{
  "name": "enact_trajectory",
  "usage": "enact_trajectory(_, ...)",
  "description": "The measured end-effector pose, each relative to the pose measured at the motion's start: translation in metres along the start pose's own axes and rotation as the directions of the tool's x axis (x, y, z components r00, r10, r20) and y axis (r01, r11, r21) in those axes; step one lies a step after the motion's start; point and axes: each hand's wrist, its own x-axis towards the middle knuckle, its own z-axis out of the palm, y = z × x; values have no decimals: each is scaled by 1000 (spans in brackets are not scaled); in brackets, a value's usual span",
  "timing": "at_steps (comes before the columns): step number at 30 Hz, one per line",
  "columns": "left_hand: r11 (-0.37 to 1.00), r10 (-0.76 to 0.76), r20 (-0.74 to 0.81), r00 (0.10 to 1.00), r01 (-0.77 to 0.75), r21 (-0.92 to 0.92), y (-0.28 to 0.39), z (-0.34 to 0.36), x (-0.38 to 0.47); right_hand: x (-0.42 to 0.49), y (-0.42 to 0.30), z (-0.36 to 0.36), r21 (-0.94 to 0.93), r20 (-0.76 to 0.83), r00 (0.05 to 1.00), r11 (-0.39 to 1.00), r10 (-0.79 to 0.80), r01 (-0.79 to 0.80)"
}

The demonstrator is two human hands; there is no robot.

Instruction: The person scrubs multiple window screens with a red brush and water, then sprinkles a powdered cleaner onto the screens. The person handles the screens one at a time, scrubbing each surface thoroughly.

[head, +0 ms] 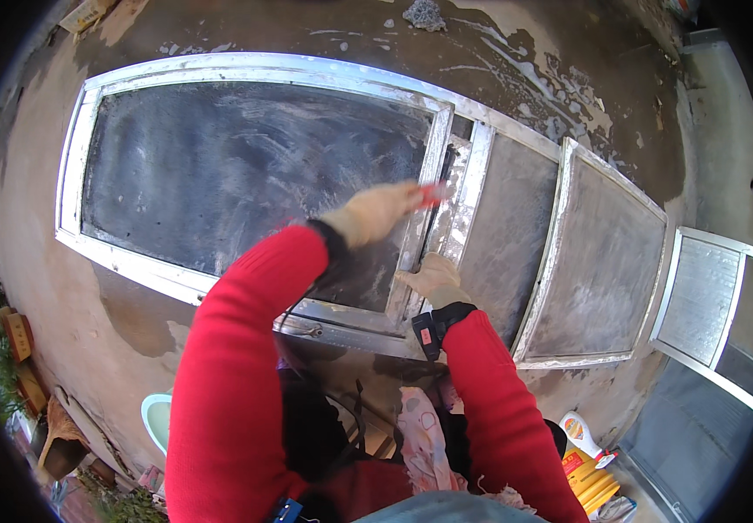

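A large silver metal-framed door or window (239,65) lies flat on the wet ground, with a dark panel (252,176) smeared by whitish streaks. My left hand (376,212), blurred, reaches across it and holds a small red object (434,195) whose kind I cannot make out. That object is over the inner frame's right upright (438,140), beside a whitish, foam-spotted strip (461,216). Lower down, my right hand (438,278) grips the same upright, its thumb lying on the metal. A black band with a box-like device (427,333) circles my right wrist.
A second framed panel (605,255) overlaps the right end. A grey scouring ball (425,14) sits among suds beyond. Another metal frame (703,294) stands far right. Near me are a pale green basin (154,418), a white bottle (579,433), a yellow item (589,480) and a broom (59,425).
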Motion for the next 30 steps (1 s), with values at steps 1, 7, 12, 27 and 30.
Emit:
enact_trajectory(1, 998, 52, 77, 996, -49, -33, 16, -2, -27, 0, 1, 1, -1, -15, 1000, 1000, -16, 16)
enact_trajectory(7, 996, -71, 338, 939, 51, 67, 37, -55, -54, -4, 3, 3, 21, -17, 1000, 999, -26, 26)
enact_trajectory(12, 986, 21, -31, 999, -16, 169, -12, -49, 41, -7, 1, 2, 13, -76, 996, 999, -46, 47)
enact_trajectory(27, 870, -250, -102, 963, 270, 412, 9, -46, 104, -13, -4, -9, 65, -32, 999, 998, -3, 6)
enact_trajectory(30, 868, -347, -254, 903, 412, 279, -1, -55, 143, -12, -2, -6, 61, -14, 1000, 998, -2, 3)
